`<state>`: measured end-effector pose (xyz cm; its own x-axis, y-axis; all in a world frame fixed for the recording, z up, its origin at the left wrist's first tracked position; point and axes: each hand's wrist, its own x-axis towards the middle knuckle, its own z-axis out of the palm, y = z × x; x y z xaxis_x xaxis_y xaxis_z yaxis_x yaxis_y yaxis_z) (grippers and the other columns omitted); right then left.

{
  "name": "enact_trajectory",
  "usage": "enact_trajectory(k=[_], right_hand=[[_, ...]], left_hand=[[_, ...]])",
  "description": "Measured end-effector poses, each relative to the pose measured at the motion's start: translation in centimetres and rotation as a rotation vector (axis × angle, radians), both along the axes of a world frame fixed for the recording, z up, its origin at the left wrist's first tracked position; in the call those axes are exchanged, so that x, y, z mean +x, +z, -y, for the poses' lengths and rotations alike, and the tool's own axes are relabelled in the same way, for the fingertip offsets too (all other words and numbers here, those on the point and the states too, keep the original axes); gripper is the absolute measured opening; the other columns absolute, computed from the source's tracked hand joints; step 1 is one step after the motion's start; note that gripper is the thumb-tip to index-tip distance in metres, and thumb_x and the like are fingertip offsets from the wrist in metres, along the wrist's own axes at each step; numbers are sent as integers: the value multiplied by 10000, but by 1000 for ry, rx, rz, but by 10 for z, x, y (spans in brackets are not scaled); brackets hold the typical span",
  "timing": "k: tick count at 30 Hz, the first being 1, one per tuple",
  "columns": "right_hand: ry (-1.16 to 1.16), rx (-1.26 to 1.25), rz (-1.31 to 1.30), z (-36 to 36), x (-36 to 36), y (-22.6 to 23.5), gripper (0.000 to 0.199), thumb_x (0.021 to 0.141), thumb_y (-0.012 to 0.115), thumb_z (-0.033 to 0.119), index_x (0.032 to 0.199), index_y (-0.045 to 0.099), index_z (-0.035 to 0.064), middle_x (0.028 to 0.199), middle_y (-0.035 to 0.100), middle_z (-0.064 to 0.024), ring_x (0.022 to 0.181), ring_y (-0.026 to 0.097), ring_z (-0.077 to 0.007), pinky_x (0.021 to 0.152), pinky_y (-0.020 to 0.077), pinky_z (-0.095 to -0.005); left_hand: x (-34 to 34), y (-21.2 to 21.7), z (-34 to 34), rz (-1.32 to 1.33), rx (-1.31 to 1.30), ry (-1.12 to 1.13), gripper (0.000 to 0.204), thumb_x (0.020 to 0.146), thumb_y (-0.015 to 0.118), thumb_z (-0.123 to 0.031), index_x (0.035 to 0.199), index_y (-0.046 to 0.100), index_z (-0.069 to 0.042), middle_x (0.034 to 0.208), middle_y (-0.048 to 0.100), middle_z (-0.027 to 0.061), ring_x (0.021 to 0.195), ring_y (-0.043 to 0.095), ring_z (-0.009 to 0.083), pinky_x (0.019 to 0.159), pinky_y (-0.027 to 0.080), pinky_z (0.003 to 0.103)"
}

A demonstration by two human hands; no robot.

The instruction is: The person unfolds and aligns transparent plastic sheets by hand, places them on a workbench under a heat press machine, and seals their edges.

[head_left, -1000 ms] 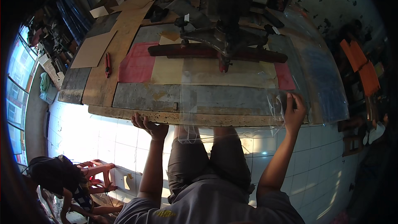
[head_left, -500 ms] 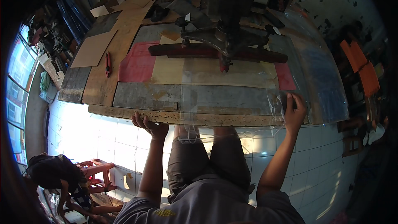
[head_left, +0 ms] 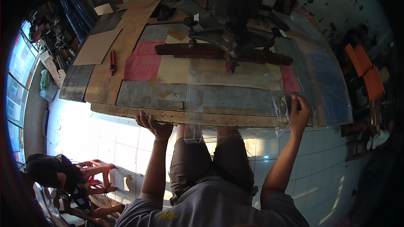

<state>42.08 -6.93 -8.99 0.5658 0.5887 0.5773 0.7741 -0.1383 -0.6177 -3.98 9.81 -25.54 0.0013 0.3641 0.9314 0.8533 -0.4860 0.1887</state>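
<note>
My right hand [head_left: 299, 113] pinches the right edge of a clear plastic sheet [head_left: 194, 120] with folded sides. The sheet lies across the front of the work table and hangs a little over its near edge. Against the table's wooden front edge [head_left: 122, 110] rests my left hand [head_left: 155, 127], its fingers apart and nothing in it. Beyond the sheet, a dark machine head with a long red-and-black bar [head_left: 223, 54] stands over a cream strip [head_left: 176, 71] and red sheets [head_left: 142, 61]. Part of the strip is hidden under the bar.
A red box cutter [head_left: 112, 63] and a brown cardboard sheet [head_left: 97, 47] lie on the table's left. Bluish clear plastic [head_left: 330, 82] covers its right end. At lower left, another person [head_left: 46, 170] bends beside a red stool [head_left: 96, 176]. Orange panels [head_left: 365, 71] stand far right.
The view has shifted slightly. Both of my hands and the plastic sheet stay nearly where they were. The person at lower left has changed arm position.
</note>
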Motion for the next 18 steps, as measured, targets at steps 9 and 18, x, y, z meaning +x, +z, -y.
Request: enact_trajectory(k=[9, 18], right_hand=[[30, -39, 28, 0, 5, -1, 192, 1014, 677, 173, 1057, 731, -6, 994, 721, -125, 927, 691, -270, 863, 513, -364], [240, -148, -195, -36, 18, 9, 387, 1064, 623, 345, 1163, 734, -13, 1053, 747, -121, 973, 695, -221, 899, 504, -343]], left_hand=[[0, 5, 7, 15, -19, -53, 772, 900, 762, -429, 1449, 350, -76, 1567, 345, 282, 1476, 290, 532, 1160, 240, 736], [0, 11, 17, 46, -76, -71, 613, 849, 800, -297, 1338, 497, -88, 1539, 428, 233, 1442, 369, 503, 1163, 300, 690]])
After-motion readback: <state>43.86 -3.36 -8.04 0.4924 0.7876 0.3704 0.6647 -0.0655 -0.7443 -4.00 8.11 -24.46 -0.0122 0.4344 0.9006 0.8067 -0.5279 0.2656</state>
